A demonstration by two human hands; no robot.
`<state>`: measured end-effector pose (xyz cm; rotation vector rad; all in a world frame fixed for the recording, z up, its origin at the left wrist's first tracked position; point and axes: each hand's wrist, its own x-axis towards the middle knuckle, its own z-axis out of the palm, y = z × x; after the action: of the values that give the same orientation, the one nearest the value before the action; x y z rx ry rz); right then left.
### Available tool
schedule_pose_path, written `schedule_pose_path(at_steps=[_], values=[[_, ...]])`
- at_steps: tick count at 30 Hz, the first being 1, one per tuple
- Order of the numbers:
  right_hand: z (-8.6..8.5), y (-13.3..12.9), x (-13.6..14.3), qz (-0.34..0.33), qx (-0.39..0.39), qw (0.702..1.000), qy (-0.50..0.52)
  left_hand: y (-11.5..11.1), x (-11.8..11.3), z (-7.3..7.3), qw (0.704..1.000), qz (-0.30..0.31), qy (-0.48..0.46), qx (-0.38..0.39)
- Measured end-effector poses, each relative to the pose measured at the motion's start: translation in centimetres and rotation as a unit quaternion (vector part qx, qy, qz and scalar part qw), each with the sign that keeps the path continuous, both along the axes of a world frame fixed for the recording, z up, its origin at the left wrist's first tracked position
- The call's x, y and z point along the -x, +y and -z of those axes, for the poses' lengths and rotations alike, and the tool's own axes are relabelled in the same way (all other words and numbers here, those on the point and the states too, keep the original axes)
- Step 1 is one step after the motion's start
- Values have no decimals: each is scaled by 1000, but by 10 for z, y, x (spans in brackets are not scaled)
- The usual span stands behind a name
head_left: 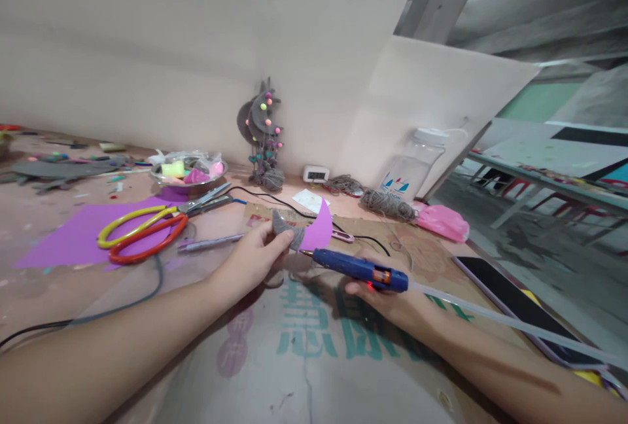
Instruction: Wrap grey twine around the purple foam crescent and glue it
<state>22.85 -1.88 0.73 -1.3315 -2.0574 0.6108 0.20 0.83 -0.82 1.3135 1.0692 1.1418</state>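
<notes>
Between its thumb and fingers, my left hand (260, 252) pinches a grey felt piece (293, 233). A curved purple paper piece (318, 228) adjoins the felt on its right side; I cannot tell whether the two are stuck together. My right hand (375, 290) is wrapped round a blue glue gun (350, 267), its metal tip pointing left at the lower edge where felt and paper meet. A clear glue stick (471, 307) runs out of the gun's back end to the right. A red light glows on the gun's underside.
Scissors (147, 231) with yellow and red handles lie on purple paper (63, 234) at left. Behind stand a metal bowl (184, 186), a decorated felt moon (260, 123), a small clock (316, 174) and a clear bottle (405, 169). A phone (515, 306) lies at right; cardboard (235, 358) covers the table.
</notes>
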Motion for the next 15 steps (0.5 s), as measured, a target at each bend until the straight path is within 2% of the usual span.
schedule_pose_path(at_steps=[10, 15], values=[[-3, -2, 5, 14, 8, 1000, -12, 1, 0, 1, 1000, 4, -7, 10], [-3, -1, 4, 1, -27, 999, -44, 2, 0, 4, 1000, 14, -23, 5]])
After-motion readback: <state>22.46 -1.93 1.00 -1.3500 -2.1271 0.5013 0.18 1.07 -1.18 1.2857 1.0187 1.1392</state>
